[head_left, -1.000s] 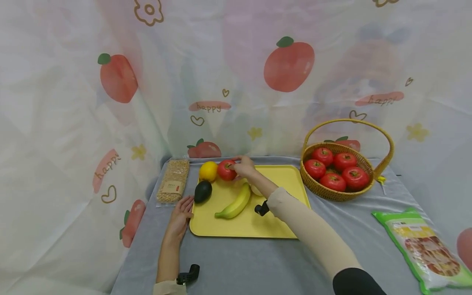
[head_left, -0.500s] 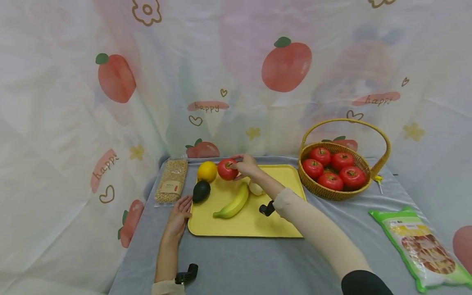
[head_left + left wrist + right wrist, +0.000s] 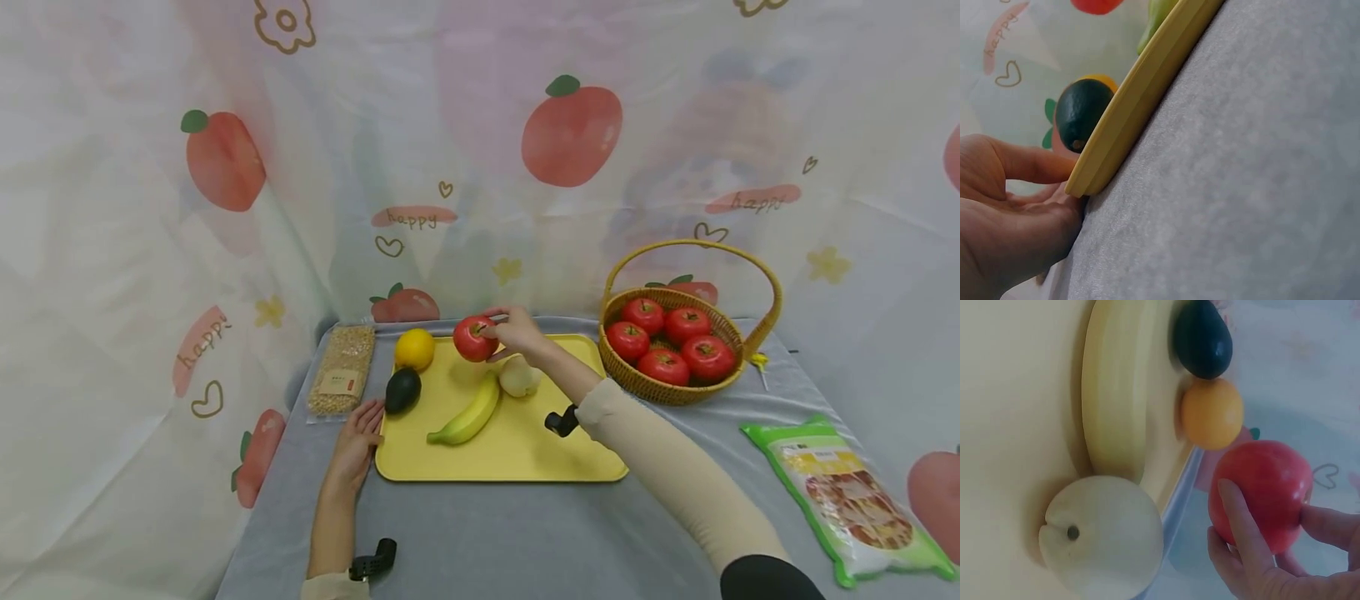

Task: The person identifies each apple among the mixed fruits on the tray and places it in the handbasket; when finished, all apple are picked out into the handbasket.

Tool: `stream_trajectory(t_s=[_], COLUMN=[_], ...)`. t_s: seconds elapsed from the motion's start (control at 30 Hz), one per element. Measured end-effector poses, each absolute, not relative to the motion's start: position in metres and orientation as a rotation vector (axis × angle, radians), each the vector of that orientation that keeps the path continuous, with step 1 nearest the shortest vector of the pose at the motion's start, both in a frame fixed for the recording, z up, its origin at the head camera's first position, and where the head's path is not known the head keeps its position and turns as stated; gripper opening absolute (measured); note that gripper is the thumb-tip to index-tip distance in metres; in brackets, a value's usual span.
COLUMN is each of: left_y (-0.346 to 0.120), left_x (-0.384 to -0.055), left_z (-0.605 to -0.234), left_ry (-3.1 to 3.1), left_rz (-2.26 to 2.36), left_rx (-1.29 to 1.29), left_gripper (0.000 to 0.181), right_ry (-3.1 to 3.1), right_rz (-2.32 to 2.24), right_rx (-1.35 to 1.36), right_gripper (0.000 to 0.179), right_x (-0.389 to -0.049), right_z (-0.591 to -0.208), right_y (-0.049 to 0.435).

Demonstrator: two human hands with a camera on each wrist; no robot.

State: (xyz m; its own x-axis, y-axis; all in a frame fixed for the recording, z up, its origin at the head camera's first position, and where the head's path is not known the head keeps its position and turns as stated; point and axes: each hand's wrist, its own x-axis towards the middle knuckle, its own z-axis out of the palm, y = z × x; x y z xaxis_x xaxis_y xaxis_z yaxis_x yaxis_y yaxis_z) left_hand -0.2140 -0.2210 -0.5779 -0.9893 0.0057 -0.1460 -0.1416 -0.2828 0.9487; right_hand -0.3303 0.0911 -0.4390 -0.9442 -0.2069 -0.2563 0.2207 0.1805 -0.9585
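Observation:
My right hand (image 3: 517,333) holds a red apple (image 3: 475,338) above the far edge of the yellow tray (image 3: 555,454). In the right wrist view, my thumb and fingers grip the apple (image 3: 1263,487) from the side. My left hand (image 3: 356,442) is at the tray's left edge; in the left wrist view its thumb and fingers pinch the tray's rim (image 3: 1129,112). On the tray lie a dark green avocado (image 3: 402,391), an orange (image 3: 415,349), a banana (image 3: 467,417) and a pale round pear (image 3: 520,377).
A wicker basket (image 3: 652,390) with several red apples stands right of the tray. A bag of grains (image 3: 341,371) lies on the left. A green and white food bag (image 3: 851,492) lies at the right, and a small yellow-handled tool (image 3: 759,362) beside the basket.
My right hand has lifted the apple off its place beside the orange and moved it to the right. The pear has come into fuller view. My left hand stays at the tray's edge.

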Motion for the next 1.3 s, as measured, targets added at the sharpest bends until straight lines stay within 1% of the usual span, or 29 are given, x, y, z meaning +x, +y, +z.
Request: stream_trajectory(t_s=[0.73,1.3], left_y=[-0.221,-0.221], left_x=[-0.214,-0.212], left_z=[-0.578,-0.577], left_ry=[1.815,1.815], left_rz=[2.438,2.439], left_rx=[-0.175,-0.177], left_gripper=[0.084,0.083], right_ry=[2.121,2.150], right_rz=[-1.799,-1.706], right_rx=[0.000,-0.017], right_gripper=[0.053,0.056], right_x=[-0.316,-0.314], right_z=[-0.411,-0.397], right_y=[0.158,0.211])
